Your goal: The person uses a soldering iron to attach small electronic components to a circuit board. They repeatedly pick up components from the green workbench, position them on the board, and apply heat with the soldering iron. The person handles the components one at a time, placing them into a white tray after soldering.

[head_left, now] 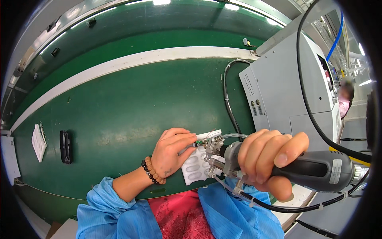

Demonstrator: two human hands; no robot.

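Note:
My right hand (pixel 270 159) is wrapped round the dark grey body of a powered screwdriver (pixel 314 169), which lies nearly level with its metal head (pixel 215 149) pointing left. Tubes and a black cable run from the tool. Just left of that head, my left hand (pixel 170 149) has its fingers drawn together at a small white housing (pixel 213 133) with a bit of green board showing. The screwdriver's head hides where the tip meets the housing. Beneath lies a white tray (pixel 193 169) with oval hollows, partly covered by the tool and my left fingertips.
A grey metal machine (pixel 282 87) stands at the right, with a black hose (pixel 227 95) curving beside it. On the green bench (pixel 131 99), at the left, lie a black oblong case (pixel 66 147) and a white tray-like piece (pixel 38 142). Another person (pixel 345 97) is in the far right background.

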